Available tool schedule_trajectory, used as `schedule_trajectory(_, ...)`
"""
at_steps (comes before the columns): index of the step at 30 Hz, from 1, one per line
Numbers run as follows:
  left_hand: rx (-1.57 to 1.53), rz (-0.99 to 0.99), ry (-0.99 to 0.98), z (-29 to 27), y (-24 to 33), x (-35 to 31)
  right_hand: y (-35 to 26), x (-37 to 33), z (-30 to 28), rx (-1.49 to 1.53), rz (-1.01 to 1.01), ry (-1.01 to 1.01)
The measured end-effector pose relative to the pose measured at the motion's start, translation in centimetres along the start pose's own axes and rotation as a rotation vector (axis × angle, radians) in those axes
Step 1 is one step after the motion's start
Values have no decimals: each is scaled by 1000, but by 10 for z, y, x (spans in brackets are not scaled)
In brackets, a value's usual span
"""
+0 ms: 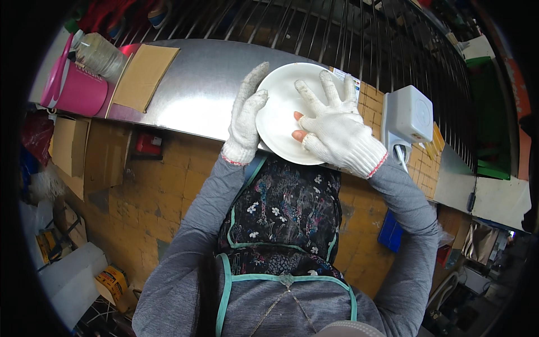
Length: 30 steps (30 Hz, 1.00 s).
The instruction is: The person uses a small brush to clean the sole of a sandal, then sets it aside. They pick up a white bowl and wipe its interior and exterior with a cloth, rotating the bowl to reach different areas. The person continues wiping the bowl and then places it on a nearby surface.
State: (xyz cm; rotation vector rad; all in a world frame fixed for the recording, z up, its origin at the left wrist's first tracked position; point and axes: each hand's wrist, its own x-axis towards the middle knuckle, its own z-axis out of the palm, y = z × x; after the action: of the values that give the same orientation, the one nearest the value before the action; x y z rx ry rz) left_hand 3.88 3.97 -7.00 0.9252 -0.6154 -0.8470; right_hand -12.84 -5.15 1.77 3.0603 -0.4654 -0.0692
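Note:
A round white plate or shallow bowl (281,128) lies at the near edge of the metal counter, in front of my body. My left hand (245,121) wears a white knit glove and stands at the plate's left rim. Its fingers are stretched out and its thumb is held apart, near the rim. Over the plate's right half my right hand (338,126), also gloved, is open with its fingers spread. Two bare fingertips poke out of that glove and reach over the plate's inside. The glove hides the plate's right rim.
To the right stands a white box-shaped device (412,115) beside a grid-marked board (370,106). On the counter (196,73) lies a cardboard sheet (145,77), near a pink bucket (82,87) and a clear plastic bottle (100,53). Metal bars (314,33) run behind the counter.

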Motion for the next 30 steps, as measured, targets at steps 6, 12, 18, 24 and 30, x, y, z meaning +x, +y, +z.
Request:
schedule_trajectory(6,106,83,13,1,-2,-7,32,-15,-7,73,443,400)
schedule_trajectory(12,44,82,17,3,-3,-12,48,25,-11,404,484,247)
schedule_trajectory(18,60,100,5,0,-3,-15,45,69,-18,210,334,177)
schedule_trajectory(24,111,96,3,0,-4,-17,42,72,-10,175,231,237)
schedule_trajectory(30,128,99,-3,0,-5,-20,48,63,-8,330,250,243)
